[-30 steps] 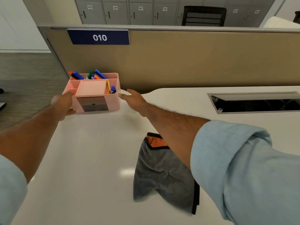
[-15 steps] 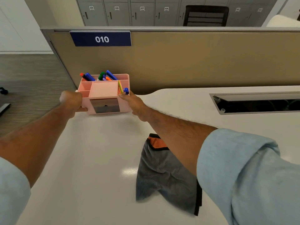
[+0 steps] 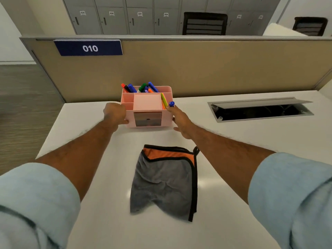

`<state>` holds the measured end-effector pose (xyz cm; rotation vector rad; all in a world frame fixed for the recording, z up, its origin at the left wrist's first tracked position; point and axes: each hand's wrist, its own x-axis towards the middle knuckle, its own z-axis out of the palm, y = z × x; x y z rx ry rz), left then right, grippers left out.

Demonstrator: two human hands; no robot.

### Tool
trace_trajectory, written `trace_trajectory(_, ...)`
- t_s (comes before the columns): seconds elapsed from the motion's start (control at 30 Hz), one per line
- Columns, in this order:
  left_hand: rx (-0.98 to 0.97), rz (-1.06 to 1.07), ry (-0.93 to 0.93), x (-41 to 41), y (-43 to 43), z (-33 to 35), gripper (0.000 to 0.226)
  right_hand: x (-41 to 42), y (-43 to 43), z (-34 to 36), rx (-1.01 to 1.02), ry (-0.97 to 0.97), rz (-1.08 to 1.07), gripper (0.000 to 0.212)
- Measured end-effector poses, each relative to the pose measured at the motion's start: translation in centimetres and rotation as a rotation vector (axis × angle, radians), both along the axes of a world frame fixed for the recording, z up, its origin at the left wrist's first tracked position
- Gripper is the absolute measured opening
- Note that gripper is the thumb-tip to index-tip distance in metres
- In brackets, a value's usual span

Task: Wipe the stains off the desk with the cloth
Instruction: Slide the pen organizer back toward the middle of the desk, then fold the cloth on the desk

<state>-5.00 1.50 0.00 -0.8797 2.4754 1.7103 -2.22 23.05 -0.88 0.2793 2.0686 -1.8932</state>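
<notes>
A grey cloth [image 3: 164, 184] with black trim and an orange folded corner lies crumpled on the white desk [image 3: 111, 221], between my forearms. Nothing holds it. Beyond it stands a pink desk organizer [image 3: 147, 106] full of coloured markers. My left hand [image 3: 115, 114] grips its left side with curled fingers. My right hand [image 3: 179, 121] presses against its right side, fingers along the wall. No stains show on the desk from here.
A tan partition [image 3: 197, 69] with a blue "010" sign [image 3: 89, 48] closes the desk's far edge. An open metal cable hatch [image 3: 260, 110] sits in the desk at right. The desk's left edge drops to the floor [image 3: 21, 114].
Both hands have closed on the pink organizer and carried it to the right, away from the desk's left corner. The cloth has stayed where it lay.
</notes>
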Motion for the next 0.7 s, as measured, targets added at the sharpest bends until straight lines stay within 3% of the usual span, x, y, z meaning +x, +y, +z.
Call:
trace_trajectory(0.17,-0.027,-0.051,-0.004,0.8,2.7,-0.7,0.030,1.0,2.6,-1.0,0.012,-0.057,-0.037,0.050)
trace_trajectory(0.3,0.008,-0.018,-0.017,1.6,3.3,-0.7,0.030,1.5,3.2,-1.1,0.056,0.037,0.040,0.043)
trace_trajectory(0.37,0.027,-0.035,-0.001,2.1,3.2,-0.9,0.033,1.6,3.8,-1.4,0.189,0.083,0.098,0.050)
trace_trajectory(0.43,-0.096,-0.056,0.000,3.5,2.8,-1.6,0.043,2.1,5.0,-2.2,0.460,0.094,0.143,0.061)
trace_trajectory(0.5,-0.396,-0.175,0.018,5.9,2.0,-3.2,0.053,3.3,6.6,-3.1,0.688,0.093,0.223,0.070)
trace_trajectory(0.57,-0.556,-0.409,0.059,8.7,1.4,-5.1,0.061,5.0,8.0,-3.9,0.813,0.120,0.353,0.079)
trace_trajectory(0.7,-0.430,-0.751,-0.117,11.6,1.8,-6.1,0.089,7.7,8.8,-4.7,0.946,0.160,0.479,0.091)
